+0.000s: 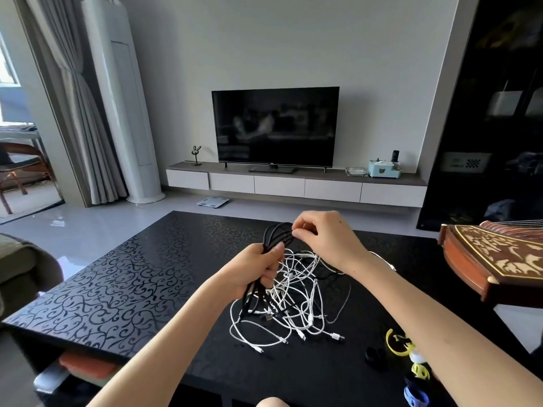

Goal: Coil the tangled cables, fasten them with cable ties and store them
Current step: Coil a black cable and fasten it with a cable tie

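light: soft daylight from 9 o'clock
glare: sheen on glossy black patterned tabletop (132, 274)
edges: wide-angle bending, slight blur

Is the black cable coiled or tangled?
Partly coiled: the left hand grips a bundle of black cable loops, the right hand pinches their top; lower strands hang into the white cables.
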